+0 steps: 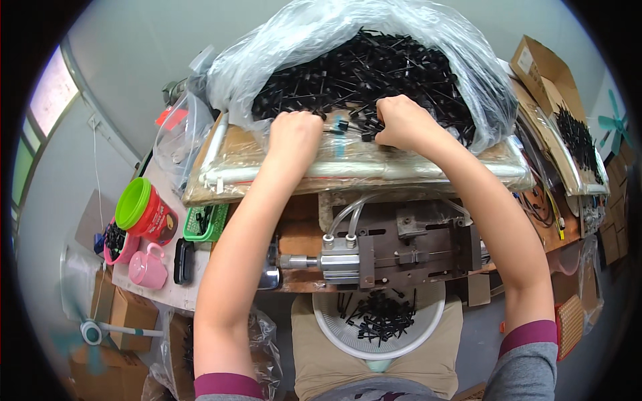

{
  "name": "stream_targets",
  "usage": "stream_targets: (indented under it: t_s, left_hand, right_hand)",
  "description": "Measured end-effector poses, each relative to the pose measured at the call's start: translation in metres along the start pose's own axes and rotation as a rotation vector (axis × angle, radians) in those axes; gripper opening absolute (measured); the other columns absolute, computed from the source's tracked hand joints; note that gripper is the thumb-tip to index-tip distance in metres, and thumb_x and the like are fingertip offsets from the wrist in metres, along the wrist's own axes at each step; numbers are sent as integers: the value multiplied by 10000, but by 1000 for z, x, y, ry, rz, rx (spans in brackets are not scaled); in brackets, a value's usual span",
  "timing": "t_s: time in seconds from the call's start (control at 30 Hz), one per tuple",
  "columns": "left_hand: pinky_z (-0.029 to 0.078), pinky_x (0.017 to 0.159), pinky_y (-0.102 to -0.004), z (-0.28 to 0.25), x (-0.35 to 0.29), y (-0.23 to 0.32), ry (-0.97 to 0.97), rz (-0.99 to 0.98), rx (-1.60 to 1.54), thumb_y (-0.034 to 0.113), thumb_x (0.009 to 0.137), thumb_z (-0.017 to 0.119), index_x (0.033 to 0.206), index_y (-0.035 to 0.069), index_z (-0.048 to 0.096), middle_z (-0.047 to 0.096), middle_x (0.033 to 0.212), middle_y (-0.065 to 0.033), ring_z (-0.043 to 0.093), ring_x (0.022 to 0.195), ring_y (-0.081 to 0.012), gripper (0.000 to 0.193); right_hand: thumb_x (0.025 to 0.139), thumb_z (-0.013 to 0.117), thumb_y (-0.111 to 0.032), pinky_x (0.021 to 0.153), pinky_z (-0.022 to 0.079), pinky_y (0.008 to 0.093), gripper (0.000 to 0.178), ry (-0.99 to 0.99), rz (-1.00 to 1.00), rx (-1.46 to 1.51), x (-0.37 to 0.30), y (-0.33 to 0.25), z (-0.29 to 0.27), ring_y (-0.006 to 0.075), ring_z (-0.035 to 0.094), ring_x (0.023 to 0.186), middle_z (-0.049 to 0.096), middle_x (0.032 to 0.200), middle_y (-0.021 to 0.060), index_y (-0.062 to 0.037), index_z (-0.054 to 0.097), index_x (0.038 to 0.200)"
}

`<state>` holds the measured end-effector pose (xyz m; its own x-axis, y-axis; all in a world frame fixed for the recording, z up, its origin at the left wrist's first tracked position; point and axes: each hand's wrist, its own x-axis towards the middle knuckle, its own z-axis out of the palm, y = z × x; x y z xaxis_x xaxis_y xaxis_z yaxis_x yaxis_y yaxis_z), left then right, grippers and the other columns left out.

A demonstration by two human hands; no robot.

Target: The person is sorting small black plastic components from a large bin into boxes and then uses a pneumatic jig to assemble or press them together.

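Note:
A large clear plastic bag [261, 63] lies open on a cardboard-lined tray [244, 144], heaped with small black plastic parts [374, 70] that have thin stems. My left hand [296, 137] is curled at the front edge of the heap; its fingertips are mostly hidden, and what they hold cannot be made out. To its right, my right hand [406, 122] has its fingers closed around a few black stemmed parts [366, 136]. Some loose parts lie between the two hands on the film-covered cardboard.
Below the tray sits a metal fixture [414, 250] with a cylinder [340, 260] and clear hoses. A white basket [321, 327] of black parts rests in my lap. At left stand a red tub [157, 220], pink mug [148, 267] and green basket [217, 224]; at right, another tray [568, 180].

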<state>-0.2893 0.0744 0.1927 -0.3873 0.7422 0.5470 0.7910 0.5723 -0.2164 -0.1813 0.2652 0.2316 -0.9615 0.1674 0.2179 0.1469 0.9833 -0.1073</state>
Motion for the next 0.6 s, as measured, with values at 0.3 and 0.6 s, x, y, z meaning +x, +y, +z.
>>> stream_targets:
  t_s: [0.3, 0.6]
  left_hand:
    - [521, 546, -274, -83, -47, 51, 257, -239, -706, 21, 899, 646, 1050, -20, 681, 665, 934, -117, 694, 690, -165, 161]
    - [476, 509, -195, -121, -126, 139, 46, -251, -1050, 29, 747, 819, 811, 1, 690, 618, 911, -65, 587, 698, -69, 146]
  right_hand:
    - [617, 741, -36, 808, 531, 383, 285, -131, -203, -152, -23, 14, -23, 319, 639, 969, 633, 985, 159, 11, 677, 891]
    - [671, 767, -32, 715, 498, 394, 248, 151, -351, 41, -34, 42, -18, 339, 621, 805, 596, 871, 158, 61, 605, 834]
